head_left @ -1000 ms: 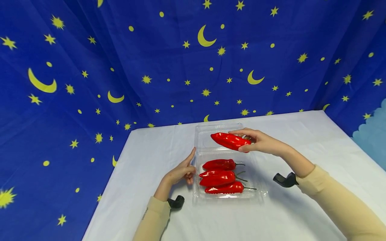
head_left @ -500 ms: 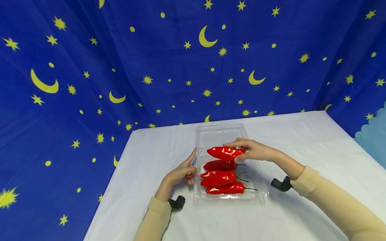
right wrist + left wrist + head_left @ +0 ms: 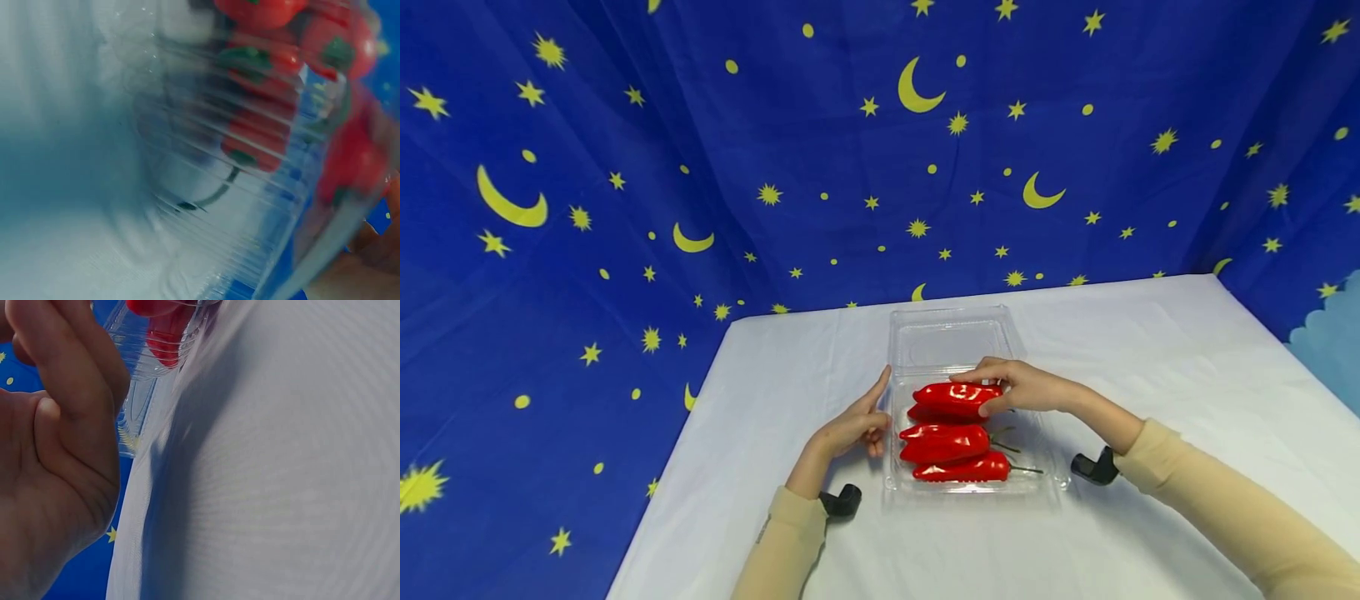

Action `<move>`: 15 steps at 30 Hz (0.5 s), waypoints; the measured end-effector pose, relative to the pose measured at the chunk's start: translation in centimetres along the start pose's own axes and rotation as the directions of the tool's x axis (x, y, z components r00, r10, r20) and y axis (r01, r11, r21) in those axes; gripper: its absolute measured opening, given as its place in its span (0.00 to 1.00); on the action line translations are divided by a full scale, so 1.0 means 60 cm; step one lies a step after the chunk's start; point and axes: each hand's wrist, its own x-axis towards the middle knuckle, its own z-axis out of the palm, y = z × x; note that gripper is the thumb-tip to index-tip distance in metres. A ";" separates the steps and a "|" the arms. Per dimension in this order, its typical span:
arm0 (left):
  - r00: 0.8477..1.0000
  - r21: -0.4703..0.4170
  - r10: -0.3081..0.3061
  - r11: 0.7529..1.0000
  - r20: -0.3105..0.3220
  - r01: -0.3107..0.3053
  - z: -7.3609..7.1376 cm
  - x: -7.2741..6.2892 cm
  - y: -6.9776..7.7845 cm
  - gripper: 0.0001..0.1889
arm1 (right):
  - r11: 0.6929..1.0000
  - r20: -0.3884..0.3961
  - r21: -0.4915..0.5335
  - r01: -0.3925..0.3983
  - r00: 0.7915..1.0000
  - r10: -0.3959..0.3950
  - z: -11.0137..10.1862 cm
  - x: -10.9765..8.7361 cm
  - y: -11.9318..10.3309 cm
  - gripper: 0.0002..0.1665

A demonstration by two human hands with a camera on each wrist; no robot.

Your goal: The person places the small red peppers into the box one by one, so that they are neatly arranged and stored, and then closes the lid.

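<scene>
My right hand (image 3: 1018, 387) holds a glossy red pepper (image 3: 951, 393) by its stem end, thumb on the near side and fingers on the far side. The held pepper lies over another red pepper (image 3: 925, 413) inside a clear plastic clamshell box (image 3: 895, 475). Nearer in the box are several more red peppers (image 3: 943, 446), lying side by side with green stems to the right. At the box's left edge, my left hand (image 3: 850, 429) touches the rim with its straight index finger; other fingers bend inward. The left wrist view shows that hand (image 3: 69, 437) beside the box wall.
The clear lid (image 3: 955, 337) of the box lies folded back at the far side. A white cloth (image 3: 1135, 350) covers the table. Behind it hangs a blue curtain (image 3: 820, 125) with yellow moons and stars. Black camera mounts (image 3: 1096, 467) sit at both wrists.
My right hand has come down and toward me with its pepper, from above the lid to the far row of peppers in the box. The left hand has stayed in place.
</scene>
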 end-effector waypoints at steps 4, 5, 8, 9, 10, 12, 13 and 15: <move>1.000 -0.002 0.007 1.000 0.003 -0.007 0.001 0.001 -0.001 0.48 | 1.000 0.010 -0.005 -0.010 1.000 0.010 0.007 0.003 0.006 0.32; 1.000 -0.003 0.008 1.000 0.003 -0.008 0.002 0.001 -0.002 0.48 | 1.000 0.012 0.000 -0.007 1.000 0.007 0.009 0.004 0.007 0.32; 1.000 -0.006 0.009 1.000 0.002 -0.009 0.002 0.002 -0.004 0.48 | 1.000 0.008 0.013 -0.019 1.000 0.018 0.013 0.005 0.011 0.32; 1.000 -0.006 0.007 1.000 0.002 -0.007 0.003 0.002 -0.004 0.48 | 1.000 0.005 0.014 -0.023 1.000 0.023 0.015 0.004 0.012 0.31; 1.000 -0.007 0.005 1.000 0.002 -0.005 0.003 0.002 -0.004 0.49 | 1.000 0.002 0.014 -0.028 1.000 0.028 0.016 0.004 0.014 0.31; 1.000 -0.008 0.004 1.000 0.003 -0.003 0.002 0.002 -0.004 0.49 | 0.999 -0.004 0.009 -0.040 0.999 0.040 0.018 0.004 0.016 0.31; 1.000 -0.007 0.003 1.000 0.002 -0.003 0.002 0.002 -0.003 0.49 | 0.999 -0.006 0.006 -0.040 0.999 0.040 0.019 0.005 0.017 0.31; 1.000 -0.002 0.004 1.000 -0.001 -0.004 0.002 0.001 -0.001 0.48 | 0.999 -0.009 -0.008 -0.035 0.999 0.035 0.020 0.006 0.017 0.31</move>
